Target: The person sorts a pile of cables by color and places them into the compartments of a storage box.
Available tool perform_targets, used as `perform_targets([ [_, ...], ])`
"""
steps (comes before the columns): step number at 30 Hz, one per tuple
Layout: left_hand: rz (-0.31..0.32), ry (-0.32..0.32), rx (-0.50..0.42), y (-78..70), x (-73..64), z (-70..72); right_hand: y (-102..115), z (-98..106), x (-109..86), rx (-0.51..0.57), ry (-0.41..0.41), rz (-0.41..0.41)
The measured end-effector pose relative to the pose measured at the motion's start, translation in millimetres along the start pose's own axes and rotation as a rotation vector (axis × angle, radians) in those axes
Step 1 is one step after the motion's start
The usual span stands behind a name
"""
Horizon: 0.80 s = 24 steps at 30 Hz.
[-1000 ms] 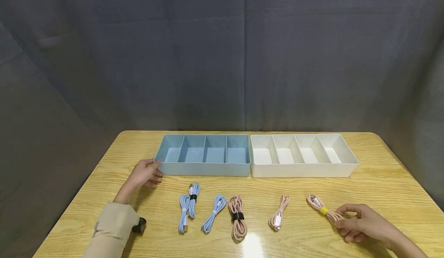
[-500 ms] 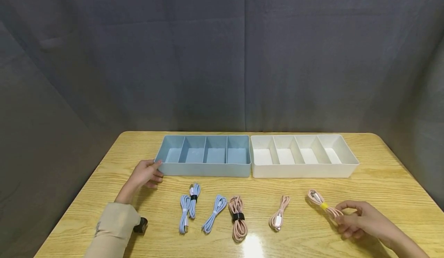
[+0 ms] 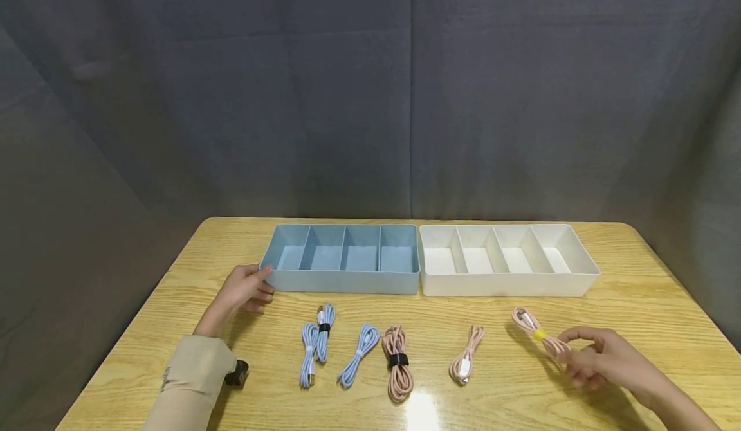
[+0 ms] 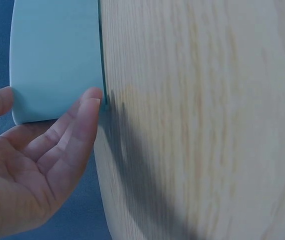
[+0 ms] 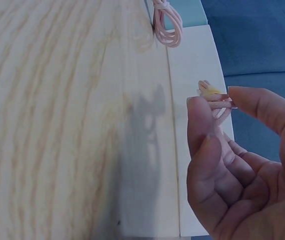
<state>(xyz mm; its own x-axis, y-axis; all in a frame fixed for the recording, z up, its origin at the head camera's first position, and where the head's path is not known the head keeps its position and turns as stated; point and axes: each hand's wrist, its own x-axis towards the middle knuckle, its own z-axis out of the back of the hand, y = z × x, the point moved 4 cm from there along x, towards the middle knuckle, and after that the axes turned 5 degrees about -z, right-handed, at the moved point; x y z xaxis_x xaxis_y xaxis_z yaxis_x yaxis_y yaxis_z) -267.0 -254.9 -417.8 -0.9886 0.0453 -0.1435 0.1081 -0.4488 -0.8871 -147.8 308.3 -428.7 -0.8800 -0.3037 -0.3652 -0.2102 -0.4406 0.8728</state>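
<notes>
My right hand [image 3: 604, 360] pinches the near end of a coiled pink cable [image 3: 529, 325] with a yellow tie, between thumb and fingertips. That cable hangs above the table, its shadow below it; the right wrist view shows the yellow tie [image 5: 211, 91] just past the fingertips. At the left, my left hand [image 3: 242, 289] holds the front left corner of a light-blue divided box [image 3: 347, 282]. In the left wrist view the thumb touches the box's [image 4: 57, 55] rim and the fingers reach its lower edge. A white divided box [image 3: 509, 284] stands beside the blue one.
On the wooden table [image 3: 509, 399] lie a pink cable with a white plug [image 3: 465, 360], a thicker pink cable with a black strap [image 3: 398, 370], a blue cable [image 3: 357, 357] and two touching blue cables [image 3: 309, 354]. A dark curtain [image 3: 289, 96] hangs behind.
My right hand has raised the yellow-tied pink cable off the table, moving slightly up and away from the near edge. My left hand has stayed at the blue box's corner.
</notes>
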Motion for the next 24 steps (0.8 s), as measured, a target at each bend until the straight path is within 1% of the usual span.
perform_targets([
  [11, 0.001, 0.002, -0.020, 0.9, -0.2, 0.8, 15, 2, 2.6, -0.042, -0.050, 0.033],
  [13, 0.000, 0.004, -0.025, 0.7, -0.4, 0.8, 18, 2, 3.0, -0.047, -0.050, 0.052],
  [24, 0.006, 0.003, -0.025, 0.9, -0.5, -0.1, 30, 5, 7.4, -0.046, -0.075, 0.095],
])
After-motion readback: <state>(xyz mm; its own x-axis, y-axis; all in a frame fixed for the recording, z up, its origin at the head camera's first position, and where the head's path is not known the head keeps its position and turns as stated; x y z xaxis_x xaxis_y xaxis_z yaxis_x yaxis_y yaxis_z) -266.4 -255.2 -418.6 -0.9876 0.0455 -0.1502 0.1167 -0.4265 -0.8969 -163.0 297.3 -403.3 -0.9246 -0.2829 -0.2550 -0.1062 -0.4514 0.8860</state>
